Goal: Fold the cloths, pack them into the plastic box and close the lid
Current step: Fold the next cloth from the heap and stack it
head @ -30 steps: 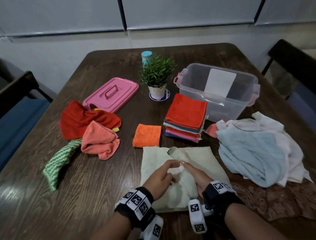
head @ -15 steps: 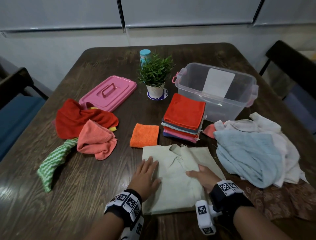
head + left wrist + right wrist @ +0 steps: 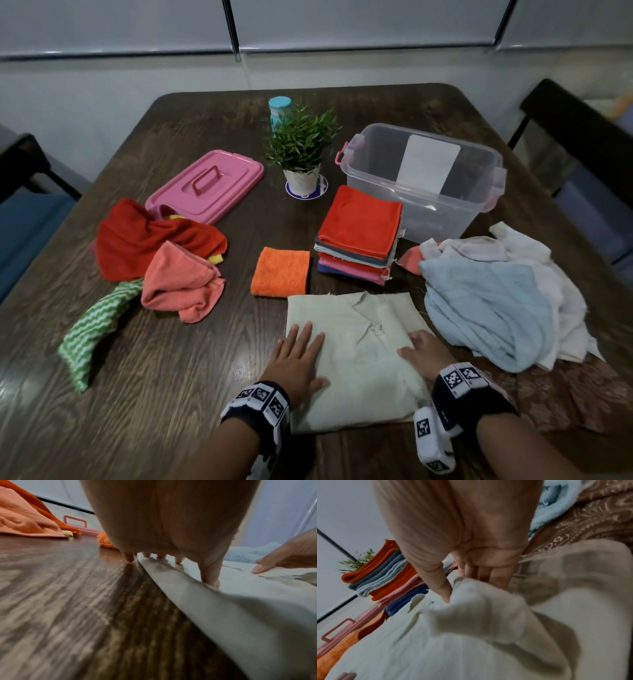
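Observation:
A cream cloth (image 3: 356,342) lies spread on the table's near edge, with a fold running up its middle. My left hand (image 3: 298,356) lies flat on its left edge, fingers straight (image 3: 211,577). My right hand (image 3: 423,353) presses on its right part, fingers straight (image 3: 488,574), and a ridge of the cloth (image 3: 479,601) bulges in front of them. The clear plastic box (image 3: 424,202) stands open at the back right. In front of it is a stack of folded cloths (image 3: 359,226), red on top. The pink lid (image 3: 205,185) lies at the back left.
A folded orange cloth (image 3: 280,271) lies centre. Red (image 3: 144,240), salmon (image 3: 181,281) and green striped (image 3: 99,325) cloths are heaped left. Light blue (image 3: 479,308) and white (image 3: 555,291) cloths are heaped right on a brown patterned cloth (image 3: 565,394). A potted plant (image 3: 301,147) stands at the back.
Both hands were together over the cloth's middle a second ago. They have moved apart to its left and right sides and now lie flat on it.

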`<state>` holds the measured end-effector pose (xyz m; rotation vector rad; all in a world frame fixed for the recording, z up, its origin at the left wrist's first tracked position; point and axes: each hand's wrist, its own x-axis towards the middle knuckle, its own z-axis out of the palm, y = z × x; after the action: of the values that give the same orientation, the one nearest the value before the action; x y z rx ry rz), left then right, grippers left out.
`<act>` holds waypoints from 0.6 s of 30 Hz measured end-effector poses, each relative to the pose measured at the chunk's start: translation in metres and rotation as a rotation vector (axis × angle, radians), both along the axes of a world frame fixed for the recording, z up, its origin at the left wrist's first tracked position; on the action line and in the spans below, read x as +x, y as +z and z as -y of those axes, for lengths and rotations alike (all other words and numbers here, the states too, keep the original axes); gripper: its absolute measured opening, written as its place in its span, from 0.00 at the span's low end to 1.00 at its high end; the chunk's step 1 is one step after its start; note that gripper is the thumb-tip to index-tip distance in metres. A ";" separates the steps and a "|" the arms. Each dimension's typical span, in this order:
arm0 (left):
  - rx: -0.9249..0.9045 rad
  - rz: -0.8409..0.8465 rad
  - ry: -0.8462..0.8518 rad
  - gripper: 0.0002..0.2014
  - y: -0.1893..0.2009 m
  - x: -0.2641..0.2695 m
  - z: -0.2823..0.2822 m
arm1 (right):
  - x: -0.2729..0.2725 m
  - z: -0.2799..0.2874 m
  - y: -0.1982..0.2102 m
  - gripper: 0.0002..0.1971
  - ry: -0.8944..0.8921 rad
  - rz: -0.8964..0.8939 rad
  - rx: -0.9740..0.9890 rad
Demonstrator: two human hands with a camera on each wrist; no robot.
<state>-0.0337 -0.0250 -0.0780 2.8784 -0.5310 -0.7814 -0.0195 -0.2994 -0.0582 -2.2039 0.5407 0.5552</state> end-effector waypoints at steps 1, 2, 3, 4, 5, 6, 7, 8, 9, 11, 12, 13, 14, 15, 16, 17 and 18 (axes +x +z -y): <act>0.002 -0.006 0.002 0.54 0.000 0.000 -0.002 | 0.000 0.000 0.001 0.14 -0.013 0.014 -0.021; 0.001 -0.012 0.002 0.54 0.000 0.000 -0.003 | 0.000 0.000 0.001 0.15 -0.037 0.023 -0.044; 0.000 -0.014 -0.001 0.55 0.000 0.000 -0.004 | 0.000 0.001 0.002 0.16 -0.061 0.029 -0.074; -0.002 -0.014 -0.004 0.55 0.000 0.000 -0.004 | -0.001 0.002 0.001 0.16 -0.075 0.034 -0.101; -0.003 -0.013 -0.005 0.55 0.001 0.001 -0.005 | -0.001 0.004 0.001 0.16 -0.080 0.035 -0.122; -0.004 -0.014 -0.002 0.54 0.000 0.001 -0.005 | -0.001 0.004 0.001 0.16 -0.090 0.041 -0.137; -0.003 -0.014 0.000 0.53 0.000 0.001 -0.005 | -0.002 0.004 0.003 0.16 -0.101 0.056 -0.148; 0.001 -0.017 0.001 0.50 0.000 0.001 -0.005 | -0.002 0.004 0.005 0.17 -0.108 0.094 -0.166; 0.002 -0.021 0.004 0.47 0.000 0.000 -0.006 | -0.004 0.003 0.007 0.17 -0.097 0.162 -0.209; 0.004 -0.026 0.002 0.48 0.001 0.000 -0.006 | -0.006 -0.003 0.013 0.18 -0.004 0.372 -0.317; 0.005 -0.027 -0.003 0.50 0.001 0.001 -0.006 | -0.007 -0.008 0.016 0.17 0.084 0.486 -0.331; 0.005 -0.027 -0.008 0.53 0.002 0.001 -0.006 | -0.007 -0.015 0.020 0.17 0.199 0.570 -0.328; 0.004 -0.029 -0.007 0.55 0.002 0.001 -0.005 | -0.008 -0.021 0.022 0.16 0.321 0.602 -0.319; 0.003 -0.033 -0.004 0.55 0.001 0.001 -0.004 | -0.008 -0.028 0.023 0.17 0.432 0.578 -0.314; 0.003 -0.036 0.001 0.56 0.002 0.001 -0.004 | -0.009 -0.033 0.021 0.19 0.524 0.507 -0.323; 0.005 -0.037 0.008 0.56 0.002 0.002 -0.004 | -0.009 -0.035 0.016 0.23 0.580 0.408 -0.351; 0.007 -0.039 0.013 0.56 0.002 0.002 -0.004 | -0.009 -0.036 0.011 0.27 0.599 0.291 -0.395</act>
<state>-0.0320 -0.0212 -0.0758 2.8633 -0.5052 -0.8379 -0.0290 -0.2635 -0.0470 -2.7748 -0.1984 0.4363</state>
